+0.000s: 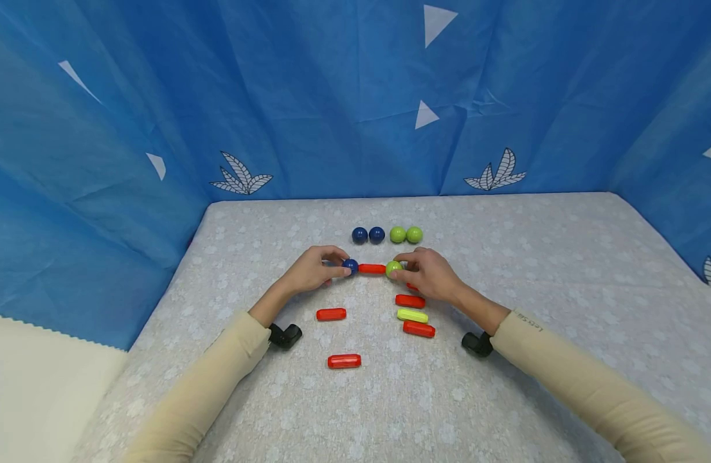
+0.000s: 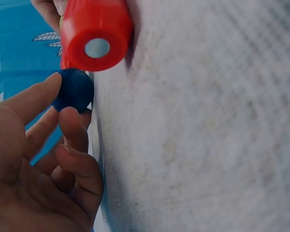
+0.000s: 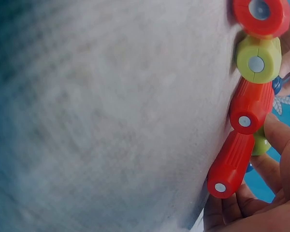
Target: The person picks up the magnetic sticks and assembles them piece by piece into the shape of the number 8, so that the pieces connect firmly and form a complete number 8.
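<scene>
My left hand (image 1: 316,269) pinches a dark blue ball (image 1: 350,266) between thumb and fingertips; the same blue ball (image 2: 74,90) shows in the left wrist view. My right hand (image 1: 429,275) pinches a lime green ball (image 1: 393,269), partly hidden behind rods in the right wrist view. Between the two balls lies a red rod (image 1: 371,269), one end at each ball, the three in a row. Beneath the right hand another red rod (image 1: 412,287) is mostly covered. Round silvery discs show in the ends of the nearby rods, such as the red rod (image 2: 97,38) in the left wrist view.
Behind the hands sit two blue balls (image 1: 368,235) and two green balls (image 1: 405,235). Nearer are a red rod (image 1: 410,301), a yellow-green rod (image 1: 413,316) and a red rod (image 1: 419,329). Two more red rods (image 1: 331,314) lie left. A blue curtain (image 1: 355,128) hangs behind the table.
</scene>
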Available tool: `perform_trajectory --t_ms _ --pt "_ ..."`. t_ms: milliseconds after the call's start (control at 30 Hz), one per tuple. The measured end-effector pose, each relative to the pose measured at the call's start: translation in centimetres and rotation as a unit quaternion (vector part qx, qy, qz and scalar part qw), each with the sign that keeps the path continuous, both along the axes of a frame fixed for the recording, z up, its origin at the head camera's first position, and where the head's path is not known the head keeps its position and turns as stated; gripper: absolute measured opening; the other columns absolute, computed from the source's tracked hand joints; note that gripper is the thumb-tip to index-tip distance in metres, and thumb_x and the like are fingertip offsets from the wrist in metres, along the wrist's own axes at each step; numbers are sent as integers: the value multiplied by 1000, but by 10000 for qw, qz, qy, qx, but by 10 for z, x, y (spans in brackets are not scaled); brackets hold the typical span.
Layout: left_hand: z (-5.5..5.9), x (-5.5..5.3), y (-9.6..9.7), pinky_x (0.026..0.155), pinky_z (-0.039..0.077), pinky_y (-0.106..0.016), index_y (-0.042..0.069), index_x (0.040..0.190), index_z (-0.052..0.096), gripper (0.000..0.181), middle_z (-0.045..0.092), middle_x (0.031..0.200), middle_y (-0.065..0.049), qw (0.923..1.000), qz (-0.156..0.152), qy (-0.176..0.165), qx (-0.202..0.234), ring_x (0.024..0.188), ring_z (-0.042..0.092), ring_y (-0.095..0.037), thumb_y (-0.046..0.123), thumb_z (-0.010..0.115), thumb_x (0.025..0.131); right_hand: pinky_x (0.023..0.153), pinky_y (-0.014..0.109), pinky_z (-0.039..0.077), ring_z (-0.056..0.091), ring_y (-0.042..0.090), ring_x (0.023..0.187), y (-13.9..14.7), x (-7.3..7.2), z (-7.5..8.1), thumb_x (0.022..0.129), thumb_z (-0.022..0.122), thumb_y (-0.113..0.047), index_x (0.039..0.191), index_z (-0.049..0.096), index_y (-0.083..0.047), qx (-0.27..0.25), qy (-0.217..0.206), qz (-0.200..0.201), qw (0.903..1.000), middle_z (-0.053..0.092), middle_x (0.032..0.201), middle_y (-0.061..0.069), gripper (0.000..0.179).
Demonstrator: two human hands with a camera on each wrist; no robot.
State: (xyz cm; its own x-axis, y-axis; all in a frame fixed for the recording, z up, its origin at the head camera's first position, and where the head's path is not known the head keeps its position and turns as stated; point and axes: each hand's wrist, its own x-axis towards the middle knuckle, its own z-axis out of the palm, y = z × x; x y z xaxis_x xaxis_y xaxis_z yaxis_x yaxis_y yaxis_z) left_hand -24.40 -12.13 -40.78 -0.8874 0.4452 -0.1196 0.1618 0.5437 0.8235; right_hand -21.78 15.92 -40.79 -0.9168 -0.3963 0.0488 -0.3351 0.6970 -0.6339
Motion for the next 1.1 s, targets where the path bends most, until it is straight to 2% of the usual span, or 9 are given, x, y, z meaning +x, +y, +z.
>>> perform_trajectory --t_ms 533,833,967,1100 --pt "1 0 -1 62 50 -33 7 123 65 35 64 107 -11 10000 0 21 -26 65 60 -21 22 73 92 69 35 44 52 21 80 -2 -1 0 92 72 -27 120 71 -5 35 -3 -12 10000 62 86 4 35" --pt "2 0 -8 65 50 -34 7 130 62 43 65 109 -9 10000 0 38 43 78 58 -22 25 73 92 70 35 44 53 21 81 -3 -1 0 93 71 -28 121 70 -4 73 5 4 10000 63 87 4 37" --pt "6 6 -17 63 46 -34 7 129 63 42 66 106 -8 9997 54 11 241 78 54 -23 24 73 92 70 35 44 53 21 81 -2 -1 0 93 71 -29 122 69 -4 117 -18 -43 9999 63 87 4 38" --pt "9 20 -25 61 39 -33 8 124 66 37 65 97 -7 9995 -75 -46 309 73 49 -22 25 73 92 69 35 44 53 21 80 -1 -2 -1 93 71 -28 122 69 -4 100 7 -31 9999 62 86 4 38"
